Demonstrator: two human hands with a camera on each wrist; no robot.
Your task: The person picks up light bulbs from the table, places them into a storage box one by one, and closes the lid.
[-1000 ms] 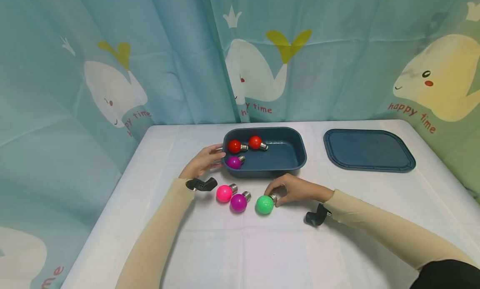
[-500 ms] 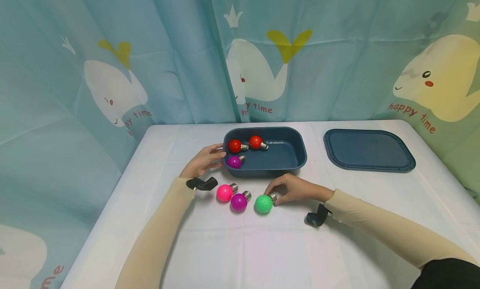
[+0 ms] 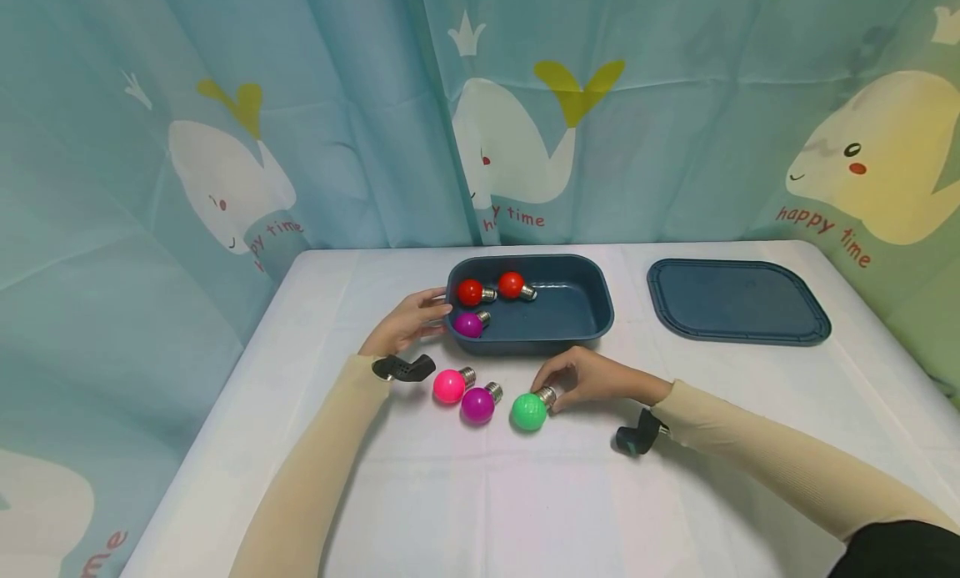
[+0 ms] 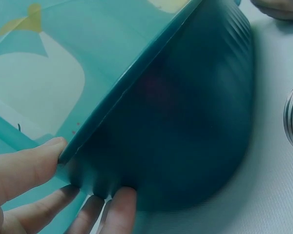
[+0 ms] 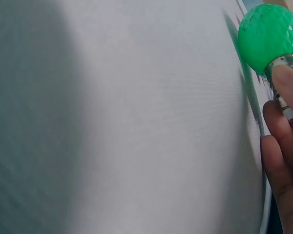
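A green bulb [image 3: 529, 412] rests on the white tabletop, tilted, while my right hand [image 3: 588, 378] pinches its metal base between thumb and fingers. In the right wrist view the bulb's faceted globe [image 5: 266, 39] and the thumb on the base both show. At the left end of the dark blue container [image 3: 525, 346], my left hand [image 3: 405, 321] holds the rim, with the thumb at its edge and the fingers against the outer wall [image 4: 185, 112]. Inside the container lie two red bulbs [image 3: 470, 293] and a purple bulb [image 3: 468, 324].
A pink bulb [image 3: 448, 387] and another purple bulb [image 3: 477, 404] lie side by side in front of the container, left of the green one. The flat dark blue lid [image 3: 738, 300] is at the back right. Behind the table hangs a whale-print curtain [image 3: 360, 119].
The green bulb in my right hand has shifted by a very small amount. My left hand and the container have stayed where they were.
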